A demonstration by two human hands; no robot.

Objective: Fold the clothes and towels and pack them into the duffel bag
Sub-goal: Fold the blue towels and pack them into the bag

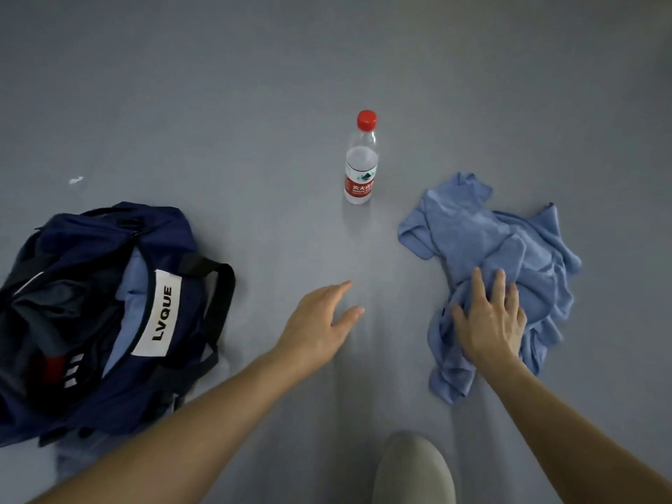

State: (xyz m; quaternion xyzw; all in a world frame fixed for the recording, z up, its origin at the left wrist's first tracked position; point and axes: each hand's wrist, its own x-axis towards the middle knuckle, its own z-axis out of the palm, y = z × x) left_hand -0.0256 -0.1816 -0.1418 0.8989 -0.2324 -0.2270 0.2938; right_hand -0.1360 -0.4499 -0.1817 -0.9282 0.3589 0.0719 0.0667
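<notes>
**Right hand on the crumpled blue cloth, duffel bag open at left**

Your right hand (489, 321), fingers straight and spread, presses flat on the near half of the crumpled blue cloth (472, 231). The cloth lies on the floor (254, 103) at right, its long axis running near to far. Your left hand (320, 321) hovers open and empty, left of the cloth and apart from it, between it and the open duffel bag (174, 227). The bag lies well left of the cloth, so the packing move likely runs leftward.
</notes>
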